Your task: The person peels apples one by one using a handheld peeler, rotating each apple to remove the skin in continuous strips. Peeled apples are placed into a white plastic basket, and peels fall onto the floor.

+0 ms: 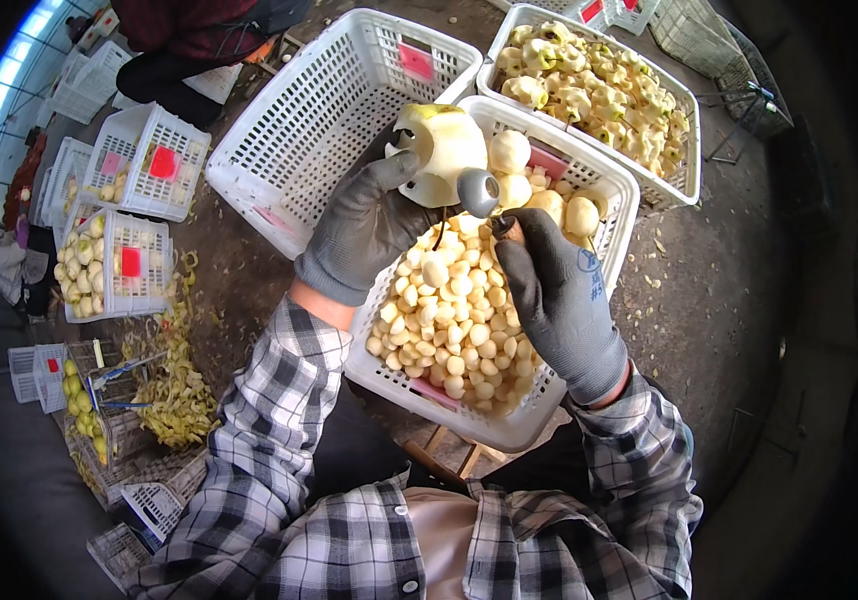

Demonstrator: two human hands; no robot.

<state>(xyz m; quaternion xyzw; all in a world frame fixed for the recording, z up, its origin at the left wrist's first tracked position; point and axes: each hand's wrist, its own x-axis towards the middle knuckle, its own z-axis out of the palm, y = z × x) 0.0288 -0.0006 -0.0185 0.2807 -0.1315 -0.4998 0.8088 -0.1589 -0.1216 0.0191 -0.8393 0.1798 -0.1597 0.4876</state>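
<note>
My left hand (369, 229), in a grey work glove, holds a peeled pear (447, 154) with round hollows cut in its side and some peel at its top. Gloved too, my right hand (560, 300) grips the dark handle of a scoop whose round grey metal head (478, 193) is beside the pear's right side. Beneath both hands is a white plastic crate (616, 225) holding many pale round fruit pieces (466, 322). Several whole peeled pears (510, 152) lie at its far end, partly behind the scoop and my right hand.
An empty white crate (279, 127) stands at the upper left. Another crate (691, 150) at the upper right is heaped with scooped-out pear cores (586, 86). Stacked crates (151, 161), peel piles (173, 397) and a seated person (8, 255) are on the left; another person (181, 45) is above.
</note>
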